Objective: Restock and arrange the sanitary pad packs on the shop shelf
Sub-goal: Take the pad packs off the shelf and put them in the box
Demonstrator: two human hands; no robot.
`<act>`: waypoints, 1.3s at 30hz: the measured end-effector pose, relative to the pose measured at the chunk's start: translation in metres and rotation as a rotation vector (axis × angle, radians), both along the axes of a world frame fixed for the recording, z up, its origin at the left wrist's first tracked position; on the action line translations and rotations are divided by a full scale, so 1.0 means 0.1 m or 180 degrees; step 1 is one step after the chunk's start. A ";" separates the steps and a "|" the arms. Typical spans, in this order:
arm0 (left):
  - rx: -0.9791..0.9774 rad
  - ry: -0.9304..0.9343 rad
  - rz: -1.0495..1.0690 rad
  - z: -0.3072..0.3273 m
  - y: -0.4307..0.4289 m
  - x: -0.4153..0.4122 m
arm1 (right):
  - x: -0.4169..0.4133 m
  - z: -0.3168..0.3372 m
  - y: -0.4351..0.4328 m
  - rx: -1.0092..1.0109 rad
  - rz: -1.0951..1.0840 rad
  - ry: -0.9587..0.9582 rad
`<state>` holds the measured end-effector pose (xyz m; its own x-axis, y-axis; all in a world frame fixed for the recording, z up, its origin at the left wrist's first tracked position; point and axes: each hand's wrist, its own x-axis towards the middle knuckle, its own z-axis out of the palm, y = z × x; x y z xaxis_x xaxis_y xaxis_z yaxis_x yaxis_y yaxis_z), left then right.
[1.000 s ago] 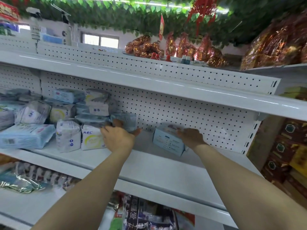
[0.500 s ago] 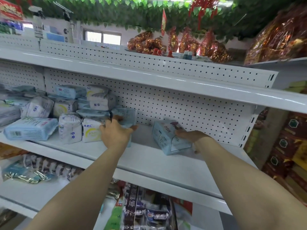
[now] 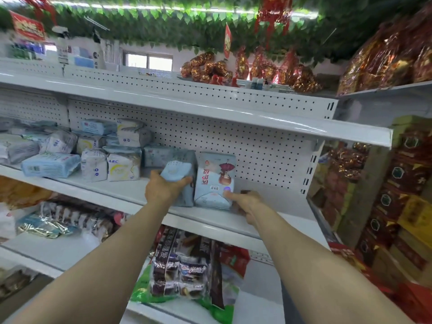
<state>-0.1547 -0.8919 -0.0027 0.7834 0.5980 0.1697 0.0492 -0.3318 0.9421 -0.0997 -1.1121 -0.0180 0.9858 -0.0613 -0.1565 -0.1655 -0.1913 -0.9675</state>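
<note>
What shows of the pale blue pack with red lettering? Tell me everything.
The pale blue pack looks soft and plastic-wrapped, printed with sideways red characters and a dark red figure. It stands upright on the shelf. The right hand holds its lower right corner; the grey-blue pack gripped by the left hand stands against its left side.

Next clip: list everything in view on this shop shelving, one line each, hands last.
middle shelf: one, white, centre
plain pack: one, pale blue, upright on it
printed pack: one, pale blue, upright, at plain pack's right
stacked packs: many, white and blue, shelf's left end
snack bags: several, dark, shelf below
foil parcels: several, red-gold, top shelf
leaf garland: one, green, overhead
left hand: one, grips plain pack
right hand: one, holds printed pack's lower corner
</note>
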 end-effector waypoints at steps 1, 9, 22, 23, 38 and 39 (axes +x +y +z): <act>-0.0120 -0.0049 -0.0021 -0.01 -0.07 -0.10 | -0.06 0.00 -0.03 0.0044 0.0089 0.0027; -0.1465 -0.0320 -0.0464 -0.13 -0.18 -0.67 | -0.48 0.08 -0.36 0.0556 0.0646 0.0209; -0.2607 -0.0410 -0.0682 -0.46 -1.54 -1.26 | -1.57 0.23 -1.79 0.1302 0.0263 0.0321; -0.2628 -0.0372 -0.0728 -0.49 -1.74 -1.31 | -1.67 0.26 -2.00 0.1378 0.0161 0.0280; -0.2906 0.0418 -0.1660 -0.98 -4.33 -2.03 | -2.99 -0.27 -4.42 0.1600 -0.1083 0.0117; -0.2855 0.0544 -0.1710 -1.09 -4.40 -2.02 | -3.05 -0.38 -4.48 0.1635 -0.1136 0.0182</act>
